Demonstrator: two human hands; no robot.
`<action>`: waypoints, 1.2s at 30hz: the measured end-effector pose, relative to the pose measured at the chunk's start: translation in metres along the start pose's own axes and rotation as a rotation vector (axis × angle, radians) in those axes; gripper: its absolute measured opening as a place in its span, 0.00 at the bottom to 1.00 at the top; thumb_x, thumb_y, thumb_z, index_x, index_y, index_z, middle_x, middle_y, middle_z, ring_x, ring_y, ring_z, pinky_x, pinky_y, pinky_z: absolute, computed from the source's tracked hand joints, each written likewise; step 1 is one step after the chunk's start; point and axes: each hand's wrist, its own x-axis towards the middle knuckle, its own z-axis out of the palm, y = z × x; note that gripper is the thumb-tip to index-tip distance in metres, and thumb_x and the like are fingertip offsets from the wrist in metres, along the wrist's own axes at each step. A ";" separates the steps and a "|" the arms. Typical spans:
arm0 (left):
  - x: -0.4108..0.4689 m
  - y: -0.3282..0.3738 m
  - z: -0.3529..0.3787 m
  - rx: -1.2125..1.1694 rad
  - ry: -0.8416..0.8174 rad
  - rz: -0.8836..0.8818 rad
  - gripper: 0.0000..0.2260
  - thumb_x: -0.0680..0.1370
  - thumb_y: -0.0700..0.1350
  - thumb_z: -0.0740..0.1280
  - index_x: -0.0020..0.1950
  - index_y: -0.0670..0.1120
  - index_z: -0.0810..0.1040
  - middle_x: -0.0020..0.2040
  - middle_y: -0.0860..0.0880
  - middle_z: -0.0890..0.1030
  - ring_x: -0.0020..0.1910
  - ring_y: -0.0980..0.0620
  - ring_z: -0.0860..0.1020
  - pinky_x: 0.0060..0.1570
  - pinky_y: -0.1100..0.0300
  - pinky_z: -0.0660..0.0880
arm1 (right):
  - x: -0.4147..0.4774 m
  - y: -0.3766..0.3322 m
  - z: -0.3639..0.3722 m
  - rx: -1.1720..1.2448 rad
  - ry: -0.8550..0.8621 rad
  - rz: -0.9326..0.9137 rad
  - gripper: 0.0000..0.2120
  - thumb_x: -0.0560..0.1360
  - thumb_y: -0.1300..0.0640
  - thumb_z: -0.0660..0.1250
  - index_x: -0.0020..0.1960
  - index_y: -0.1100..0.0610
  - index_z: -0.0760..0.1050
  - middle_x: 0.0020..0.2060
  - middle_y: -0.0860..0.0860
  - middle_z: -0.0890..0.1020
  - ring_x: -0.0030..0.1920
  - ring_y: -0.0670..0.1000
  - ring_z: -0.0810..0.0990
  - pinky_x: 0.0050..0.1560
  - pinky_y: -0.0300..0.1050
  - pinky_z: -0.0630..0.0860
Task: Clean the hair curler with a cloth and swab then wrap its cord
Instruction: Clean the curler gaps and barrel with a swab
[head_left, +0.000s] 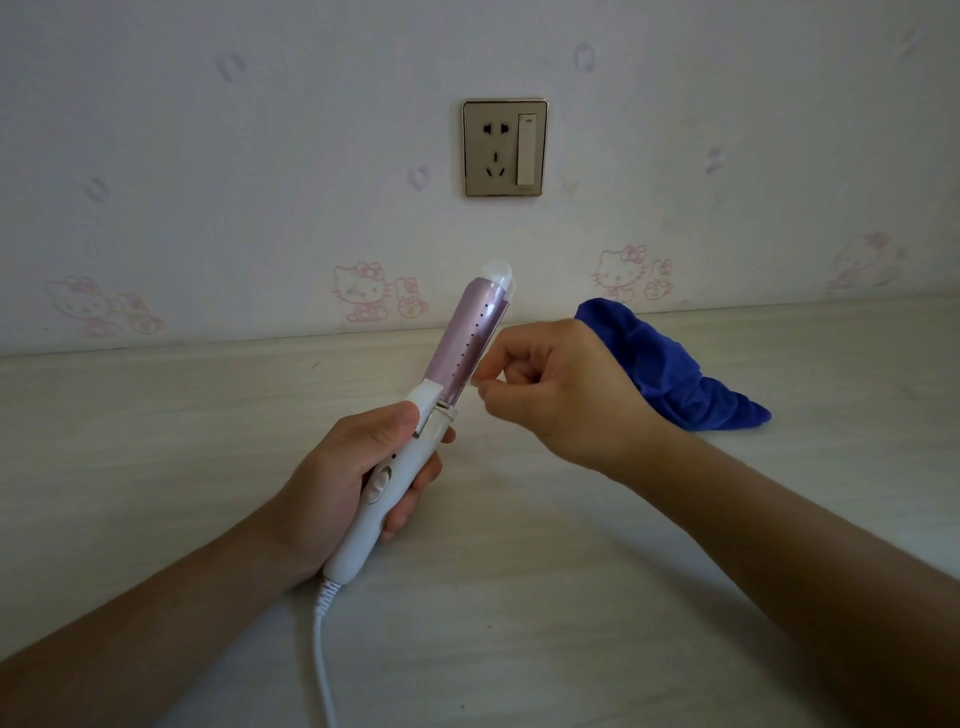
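The hair curler was held up over the worktop, tilted so that its rounded white tip pointed up and to the right and its white handle pointed down and to the left. The left hand grasped the handle, its fingers wrapped round the far side and its thumb lying along the near side, with the thumb tip against the white collar where the pink barrel began. A row of small dark holes ran along the barrel. Just to the right of the curler's barrel, close to the lower end, the right hand was clenched, with thumb and forefinger pinched together on a small pale bit. That bit was too small to tell what it was, and whether it touched the barrel could not be told. From the bottom of the curler's handle the white cord ran through a ribbed sleeve and curved down over the worktop to the lower edge of the view. To the right of the curler, beyond the right hand and partly hidden by it, a crumpled blue cloth lay on the worktop near the wall. Above the curler's tip a wall socket with a switch sat in wallpaper printed with faint pink cartoon cats.
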 end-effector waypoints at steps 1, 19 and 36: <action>0.001 0.000 0.001 0.010 -0.005 -0.004 0.26 0.74 0.62 0.63 0.54 0.40 0.82 0.36 0.44 0.76 0.23 0.51 0.69 0.24 0.62 0.68 | 0.001 0.002 -0.004 0.005 0.047 0.018 0.07 0.75 0.66 0.72 0.42 0.56 0.82 0.24 0.48 0.73 0.25 0.45 0.69 0.29 0.48 0.74; -0.001 0.001 0.002 -0.029 0.034 -0.018 0.25 0.77 0.62 0.63 0.54 0.41 0.82 0.36 0.43 0.76 0.22 0.52 0.68 0.23 0.62 0.67 | 0.000 -0.003 0.003 -0.015 -0.051 0.031 0.05 0.75 0.66 0.72 0.43 0.58 0.82 0.24 0.53 0.75 0.24 0.45 0.70 0.30 0.40 0.75; 0.002 -0.001 0.000 0.020 0.004 0.012 0.28 0.76 0.64 0.62 0.55 0.40 0.81 0.36 0.42 0.76 0.22 0.51 0.70 0.24 0.62 0.68 | -0.004 -0.004 0.002 0.000 -0.130 -0.017 0.04 0.76 0.65 0.72 0.43 0.59 0.83 0.21 0.43 0.69 0.23 0.44 0.65 0.31 0.45 0.72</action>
